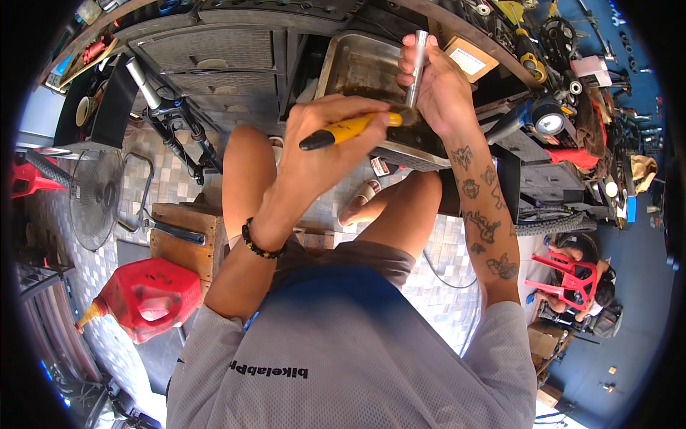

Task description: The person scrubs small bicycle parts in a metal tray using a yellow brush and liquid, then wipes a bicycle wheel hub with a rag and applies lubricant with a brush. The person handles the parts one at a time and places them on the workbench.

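Observation:
My left hand (pixel 325 139) is closed round a brush (pixel 350 131) with a yellow and black handle. Its blurred bristle end meets the lower part of a silver metal tube (pixel 420 50). That tube stands tilted in my right hand (pixel 446 93), the fingers wrapped about it and its upper end sticking out past them. Beneath both hands lies a rectangular metal tray (pixel 343 61) with dark, wet-looking stains on its bottom. My wrist and the brush hide part of the tray's near side.
A red jerrycan (pixel 153 300) and a wooden box (pixel 187 243) are at my left, with a bicycle fork (pixel 175 121) and a fan (pixel 96 200) beyond. Dark drawers (pixel 214 61) line the front. At right are a work lamp (pixel 549 123), crowded tools and a person near a red chair (pixel 572 279).

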`<state>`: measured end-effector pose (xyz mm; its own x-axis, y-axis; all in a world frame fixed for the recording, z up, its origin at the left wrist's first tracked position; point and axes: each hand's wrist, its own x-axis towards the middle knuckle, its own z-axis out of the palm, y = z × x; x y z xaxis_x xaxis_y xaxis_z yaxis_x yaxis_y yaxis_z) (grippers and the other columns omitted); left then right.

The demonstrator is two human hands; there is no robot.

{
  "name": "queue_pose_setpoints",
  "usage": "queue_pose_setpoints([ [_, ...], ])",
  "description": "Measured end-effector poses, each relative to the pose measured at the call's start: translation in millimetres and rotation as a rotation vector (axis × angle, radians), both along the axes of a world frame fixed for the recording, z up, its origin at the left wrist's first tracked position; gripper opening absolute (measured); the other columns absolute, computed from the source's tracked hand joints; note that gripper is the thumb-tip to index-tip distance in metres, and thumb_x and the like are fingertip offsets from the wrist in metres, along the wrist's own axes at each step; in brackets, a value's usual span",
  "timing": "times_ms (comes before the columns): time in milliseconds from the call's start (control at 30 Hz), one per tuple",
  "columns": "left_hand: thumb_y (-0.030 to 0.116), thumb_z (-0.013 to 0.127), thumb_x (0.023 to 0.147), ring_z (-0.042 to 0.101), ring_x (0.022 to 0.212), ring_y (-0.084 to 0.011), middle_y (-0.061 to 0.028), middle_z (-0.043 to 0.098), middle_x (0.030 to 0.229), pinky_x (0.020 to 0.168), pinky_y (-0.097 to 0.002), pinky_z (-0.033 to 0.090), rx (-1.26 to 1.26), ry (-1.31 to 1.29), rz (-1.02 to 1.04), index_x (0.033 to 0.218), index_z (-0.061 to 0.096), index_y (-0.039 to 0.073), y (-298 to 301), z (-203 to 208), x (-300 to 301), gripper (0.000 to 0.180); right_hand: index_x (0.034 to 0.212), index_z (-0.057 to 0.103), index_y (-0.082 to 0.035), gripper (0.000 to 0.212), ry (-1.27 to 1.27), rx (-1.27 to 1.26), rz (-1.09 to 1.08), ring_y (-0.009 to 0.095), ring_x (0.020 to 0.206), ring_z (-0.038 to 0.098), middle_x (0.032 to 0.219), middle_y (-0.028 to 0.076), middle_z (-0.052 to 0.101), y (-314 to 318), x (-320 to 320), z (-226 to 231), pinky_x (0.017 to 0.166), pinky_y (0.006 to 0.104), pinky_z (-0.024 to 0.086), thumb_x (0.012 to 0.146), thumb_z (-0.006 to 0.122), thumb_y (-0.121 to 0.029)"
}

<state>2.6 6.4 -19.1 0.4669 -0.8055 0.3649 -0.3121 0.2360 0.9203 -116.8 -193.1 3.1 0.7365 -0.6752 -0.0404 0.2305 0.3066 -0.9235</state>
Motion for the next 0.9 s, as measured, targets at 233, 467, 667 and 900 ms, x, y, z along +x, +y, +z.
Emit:
queue_pose_setpoints([
  [233, 0.015, 0.085, 0.091, 0.078, 0.08, -0.0264, -0.0135, 0.081, 0.094, 0.072, -0.0344, 0.06, -0.046, -0.174, 0.117, 0.109, 0.086, 0.006, -1.7, -3.5, 3.8, 0.02, 0.127, 0.06, -0.003, 0.038, 0.033, 0.007, -0.028, 0.014, 0.087, 0.051, 0.102, 0.003, 0.058, 0.6, 0.1, 1.8, 0.076, 0.0304, 0.046, 0.123, 0.044, -0.037],
  [467, 0.015, 0.084, 0.097, 0.08, 0.083, -0.0174, -0.0132, 0.085, 0.101, 0.076, -0.0283, 0.061, 0.076, -0.137, 0.172, 0.114, 0.086, 0.003, 6.6, 2.8, 9.8, 0.021, 0.127, 0.062, -0.003, 0.033, 0.132, -0.092, -0.233, 0.013, 0.08, 0.053, 0.102, 0.004, 0.056, 4.3, 0.4, 1.4, 0.065, 0.0304, 0.045, 0.119, 0.057, -0.034],
  [667, 0.013, 0.08, 0.101, 0.078, 0.088, -0.0138, -0.0139, 0.085, 0.103, 0.079, -0.0265, 0.061, -0.004, -0.01, 0.018, 0.116, 0.085, -0.001, 1.2, -4.7, -3.7, 0.021, 0.138, 0.064, 0.003, 0.044, 0.078, -0.069, -0.123, 0.011, 0.081, 0.047, 0.096, 0.0, 0.051, 3.5, 0.1, 3.3, 0.07, 0.0286, 0.042, 0.121, 0.053, -0.036],
  [900, 0.011, 0.08, 0.099, 0.078, 0.089, -0.0149, -0.0125, 0.084, 0.102, 0.081, -0.0265, 0.061, 0.059, -0.135, -0.016, 0.114, 0.084, -0.001, -1.7, -0.9, -3.5, 0.019, 0.14, 0.064, 0.003, 0.048, 0.038, -0.129, -0.079, 0.01, 0.081, 0.045, 0.095, -0.001, 0.049, 3.8, 1.1, 6.0, 0.072, 0.0276, 0.041, 0.12, 0.054, -0.039],
])
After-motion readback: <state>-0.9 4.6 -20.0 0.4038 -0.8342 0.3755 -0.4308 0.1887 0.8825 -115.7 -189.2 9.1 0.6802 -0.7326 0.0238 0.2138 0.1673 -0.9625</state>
